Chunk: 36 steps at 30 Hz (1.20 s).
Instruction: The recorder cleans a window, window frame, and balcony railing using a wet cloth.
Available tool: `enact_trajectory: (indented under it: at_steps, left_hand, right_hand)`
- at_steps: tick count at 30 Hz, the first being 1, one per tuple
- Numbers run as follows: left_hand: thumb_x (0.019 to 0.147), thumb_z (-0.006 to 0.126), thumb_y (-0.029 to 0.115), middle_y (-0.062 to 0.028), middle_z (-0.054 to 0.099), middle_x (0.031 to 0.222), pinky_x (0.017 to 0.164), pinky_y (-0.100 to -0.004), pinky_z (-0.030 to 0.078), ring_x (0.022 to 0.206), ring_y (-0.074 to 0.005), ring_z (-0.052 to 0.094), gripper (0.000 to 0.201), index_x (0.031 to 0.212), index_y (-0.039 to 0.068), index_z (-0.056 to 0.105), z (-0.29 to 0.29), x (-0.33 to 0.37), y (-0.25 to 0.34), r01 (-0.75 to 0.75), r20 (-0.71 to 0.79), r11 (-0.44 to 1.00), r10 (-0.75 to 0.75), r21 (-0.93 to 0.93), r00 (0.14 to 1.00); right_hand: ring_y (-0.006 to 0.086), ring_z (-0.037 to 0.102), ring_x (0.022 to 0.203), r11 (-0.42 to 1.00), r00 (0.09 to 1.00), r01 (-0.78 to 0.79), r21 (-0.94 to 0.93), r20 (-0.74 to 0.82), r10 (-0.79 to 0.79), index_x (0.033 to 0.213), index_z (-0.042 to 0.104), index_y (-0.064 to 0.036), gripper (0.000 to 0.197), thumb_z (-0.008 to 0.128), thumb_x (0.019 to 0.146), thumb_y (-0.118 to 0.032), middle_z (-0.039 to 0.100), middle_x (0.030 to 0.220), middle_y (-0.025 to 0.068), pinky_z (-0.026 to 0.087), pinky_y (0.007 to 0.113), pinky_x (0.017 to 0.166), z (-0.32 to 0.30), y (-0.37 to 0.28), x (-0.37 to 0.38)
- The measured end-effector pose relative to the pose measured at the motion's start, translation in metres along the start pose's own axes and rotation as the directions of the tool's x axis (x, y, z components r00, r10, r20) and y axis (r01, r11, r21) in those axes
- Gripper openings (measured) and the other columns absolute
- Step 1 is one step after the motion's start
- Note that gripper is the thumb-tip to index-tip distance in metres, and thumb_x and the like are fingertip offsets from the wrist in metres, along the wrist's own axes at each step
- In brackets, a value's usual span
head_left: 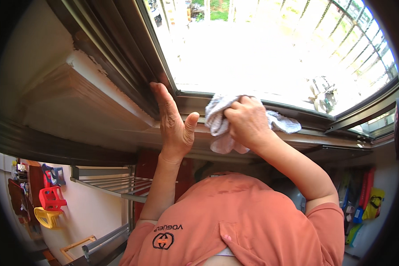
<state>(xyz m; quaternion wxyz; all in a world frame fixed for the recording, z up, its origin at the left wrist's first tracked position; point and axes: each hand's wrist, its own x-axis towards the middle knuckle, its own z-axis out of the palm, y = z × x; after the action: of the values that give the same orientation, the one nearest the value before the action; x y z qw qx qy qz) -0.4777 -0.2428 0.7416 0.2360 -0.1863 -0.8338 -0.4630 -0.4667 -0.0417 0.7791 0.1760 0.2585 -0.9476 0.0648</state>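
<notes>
A person's right hand (pixel 246 122) bunches a pale cloth (pixel 221 128) in a closed grip and presses it against the lower rail of a dark window frame (pixel 297 116), while the left hand (pixel 173 122), fingers straight and together, thumb apart, lies flat against the frame's corner, holding nothing. The cloth sits on the rail just beside the left thumb, one loose tail trailing to the right along the track. Beyond the glass (pixel 270 57), sunlight washes out most of the view; curved metal bars (pixel 359 31) show at the upper right. Both arms rise from an orange shirt (pixel 252 213). The risks, as judged here: the trailing end could snag in the sliding track, the bracing palm could slip on the smooth frame if weight shifts onto it, and fingers near the sash edge could be pinched should the pane slide. A metal rack (pixel 115 181) and bright plastic chairs (pixel 51 206) sit at the left edge.
</notes>
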Motion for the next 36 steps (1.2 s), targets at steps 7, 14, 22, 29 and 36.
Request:
enact_trajectory:
  at_steps: [7,14,22,29,36]
  left_hand:
    - [0.091,0.037,0.063,-0.0287,-0.006,0.153,0.116,-0.0413,0.003,0.144,-0.0358,-0.005,0.097,0.147,-0.004,-0.005,0.005,0.003,0.001,0.005,-0.035,1.0,-0.005,0.0,0.999]
    - [0.094,0.044,0.052,-0.0279,0.004,0.153,0.116,-0.0408,0.009,0.144,-0.0341,0.004,0.086,0.147,-0.006,0.008,-0.009,0.002,0.029,0.1,-0.009,0.989,-0.102,-0.109,0.995]
    - [0.084,0.07,0.019,-0.0225,0.021,0.15,0.111,-0.0407,0.024,0.14,-0.0326,0.023,0.085,0.148,0.001,0.017,0.045,-0.073,0.099,0.136,0.273,0.702,0.086,-0.699,0.958]
    - [0.083,0.061,0.001,-0.0188,0.044,0.122,0.098,-0.039,0.038,0.114,-0.0325,0.047,0.059,0.138,0.002,0.04,-0.006,0.008,0.074,-0.158,-0.351,0.974,0.093,-0.162,0.932]
    - [0.074,0.058,-0.003,-0.0221,0.046,0.116,0.094,-0.0439,0.04,0.11,-0.0396,0.047,0.056,0.128,0.011,0.056,0.021,0.048,0.022,-0.296,-0.378,0.868,0.449,0.399,0.809]
  right_hand:
    - [0.0293,0.058,0.074,0.965,0.964,-0.256,-0.06,-0.094,0.25,0.066,0.064,-0.0071,0.009,0.057,0.06,-0.004,0.061,0.071,0.0087,0.05,0.04,0.068,-0.035,0.071,-0.082]
    - [0.0079,0.052,0.067,0.58,0.635,-0.597,0.554,-0.116,0.764,0.079,0.06,0.0049,0.021,0.042,0.069,0.006,0.059,0.069,0.0028,0.042,0.023,0.061,-0.108,0.125,-0.152]
    - [0.0129,0.053,0.094,0.035,0.902,-0.257,0.966,0.226,0.368,0.114,0.05,-0.0016,0.042,0.051,0.072,0.002,0.056,0.105,0.0101,0.044,0.027,0.081,-0.086,-0.019,-0.062]
    - [0.0256,0.051,0.115,0.672,0.869,-0.064,0.737,-0.29,0.401,0.122,0.055,-0.0046,0.043,0.064,0.082,-0.015,0.05,0.131,0.016,0.043,0.034,0.089,-0.048,0.002,-0.062]
    - [0.0185,0.059,0.101,0.519,0.823,-0.18,0.835,-0.162,0.545,0.107,0.063,-0.0045,0.026,0.059,0.082,0.001,0.06,0.117,0.0118,0.049,0.026,0.074,-0.015,0.027,-0.098]
